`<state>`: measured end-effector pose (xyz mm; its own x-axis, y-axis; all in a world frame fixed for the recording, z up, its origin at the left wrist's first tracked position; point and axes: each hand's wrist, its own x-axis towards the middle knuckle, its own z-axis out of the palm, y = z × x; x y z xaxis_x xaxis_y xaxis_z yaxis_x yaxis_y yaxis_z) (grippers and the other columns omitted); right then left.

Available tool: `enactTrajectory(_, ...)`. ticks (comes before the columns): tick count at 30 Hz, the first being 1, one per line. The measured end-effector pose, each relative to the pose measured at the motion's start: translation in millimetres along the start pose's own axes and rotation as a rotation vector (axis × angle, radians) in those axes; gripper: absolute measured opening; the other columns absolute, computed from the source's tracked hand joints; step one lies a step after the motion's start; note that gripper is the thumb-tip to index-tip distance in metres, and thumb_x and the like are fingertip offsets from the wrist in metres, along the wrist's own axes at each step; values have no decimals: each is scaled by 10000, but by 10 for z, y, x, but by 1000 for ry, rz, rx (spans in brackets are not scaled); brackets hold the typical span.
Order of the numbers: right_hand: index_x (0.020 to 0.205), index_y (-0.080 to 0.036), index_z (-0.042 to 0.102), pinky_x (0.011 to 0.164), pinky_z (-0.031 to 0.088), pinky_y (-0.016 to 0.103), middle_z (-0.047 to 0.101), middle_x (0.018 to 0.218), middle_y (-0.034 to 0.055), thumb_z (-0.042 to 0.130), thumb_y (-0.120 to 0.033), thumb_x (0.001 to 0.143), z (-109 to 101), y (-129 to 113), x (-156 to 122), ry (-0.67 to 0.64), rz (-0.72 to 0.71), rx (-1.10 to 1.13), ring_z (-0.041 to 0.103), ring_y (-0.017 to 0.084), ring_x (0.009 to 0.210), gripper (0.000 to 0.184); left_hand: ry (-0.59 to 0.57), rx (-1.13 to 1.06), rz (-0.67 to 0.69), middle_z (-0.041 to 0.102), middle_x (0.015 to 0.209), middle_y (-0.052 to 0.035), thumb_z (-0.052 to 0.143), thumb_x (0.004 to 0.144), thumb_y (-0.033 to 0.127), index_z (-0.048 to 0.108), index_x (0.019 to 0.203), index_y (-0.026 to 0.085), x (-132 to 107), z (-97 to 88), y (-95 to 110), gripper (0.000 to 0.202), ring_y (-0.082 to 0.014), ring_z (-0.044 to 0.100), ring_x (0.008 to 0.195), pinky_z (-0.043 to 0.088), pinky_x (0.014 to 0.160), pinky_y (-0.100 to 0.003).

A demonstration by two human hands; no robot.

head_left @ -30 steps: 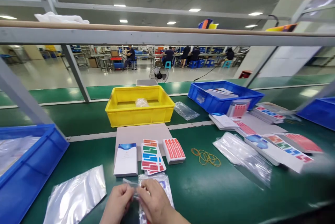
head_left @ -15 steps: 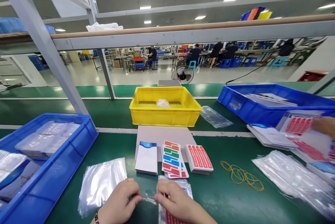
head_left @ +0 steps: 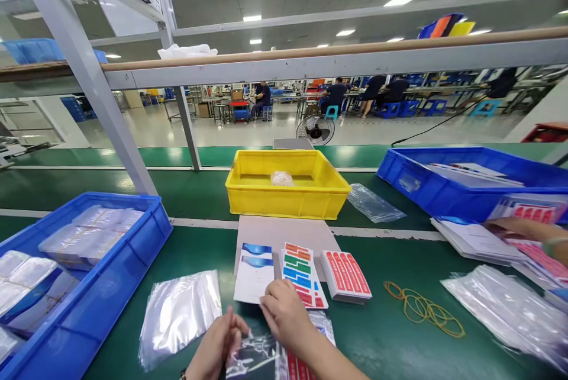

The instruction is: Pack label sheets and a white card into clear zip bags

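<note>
My left hand [head_left: 222, 338] pinches the upper edge of a clear plastic bag [head_left: 252, 359] low in the view. My right hand [head_left: 286, 315] is closed at the lower right corner of a white and blue card [head_left: 252, 279], which overlaps the stack of similar cards behind it. To its right are sheets printed with coloured strips [head_left: 298, 267] and a stack of red-printed cards [head_left: 346, 273]. A filled bag with red print [head_left: 299, 365] lies partly hidden under my right forearm. A pile of clear bags [head_left: 181, 315] rests left of my left hand.
A yellow bin [head_left: 288, 202] stands behind the cards. Blue bins stand at left [head_left: 146, 250] and right [head_left: 412, 187]. Rubber bands [head_left: 426, 309] and more clear bags [head_left: 510, 309] lie rightward. Another person's hand [head_left: 528, 229] works at far right. A metal post [head_left: 93, 84] rises at left.
My right hand has left the plastic bag and moved up to the card, whose top sheet has shifted toward me. The left hand keeps the bag, now lower. The co-worker's hand has moved left.
</note>
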<state>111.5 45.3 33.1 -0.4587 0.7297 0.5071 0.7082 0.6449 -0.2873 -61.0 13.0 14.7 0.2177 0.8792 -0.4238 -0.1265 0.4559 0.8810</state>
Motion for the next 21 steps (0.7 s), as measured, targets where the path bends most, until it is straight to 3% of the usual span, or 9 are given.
enactTrajectory(3,659,-187,580,653,357,305,569,700,17,490,-185,811,-238,-106,-70,-29,-96,150,489,154,687,176,-45,-300,-186,553,423,-9,355,743,704,639,804,103,21,51,71,667,-95,429,301,252,336,-202)
enactTrajectory(5,699,-203,604,679,393,305,603,765,22,505,-200,811,-361,-37,-68,-90,-69,209,525,164,733,150,-95,-388,-204,664,551,-78,505,766,555,651,839,80,27,72,108,502,-154,572,404,367,378,-226)
enactTrajectory(7,811,-205,634,739,425,309,629,901,53,465,-159,830,-433,184,-17,-147,137,124,557,187,847,175,-134,-450,-194,712,654,-111,631,733,379,663,827,66,19,88,131,328,-203,653,552,464,497,-257)
enactTrajectory(9,996,-166,614,813,425,334,588,1095,119,419,-128,847,-463,501,62,-174,432,-34,541,230,1001,249,-172,-472,-198,731,726,-130,670,710,307,675,816,60,-2,110,146,269,-240,681,676,504,632,-301)
enactTrajectory(11,1143,-80,533,792,428,378,523,1185,210,440,-133,837,-470,809,136,-172,573,-105,541,291,1020,325,-231,-458,-190,737,786,-144,672,714,315,686,843,58,-28,152,163,288,-261,684,743,505,694,-326)
enactTrajectory(14,1099,-80,554,734,428,345,594,1050,184,507,-134,792,-471,1077,195,-208,673,-148,588,288,921,316,-350,-403,-144,732,848,-168,663,725,341,694,887,43,-53,256,201,340,-271,681,802,490,687,-301)
enactTrajectory(18,943,-117,606,724,404,291,624,952,122,483,-122,791,-474,1117,194,-231,716,-147,596,241,878,195,-496,-308,-107,727,857,-184,659,726,364,706,868,26,-13,441,235,370,-259,682,807,467,657,-258)
enactTrajectory(21,1067,-106,564,772,388,281,607,1066,136,499,-134,783,-468,1125,188,-223,723,-112,572,241,971,293,-562,-289,-102,729,842,-178,672,704,381,708,873,27,83,570,207,394,-251,684,779,466,679,-264)
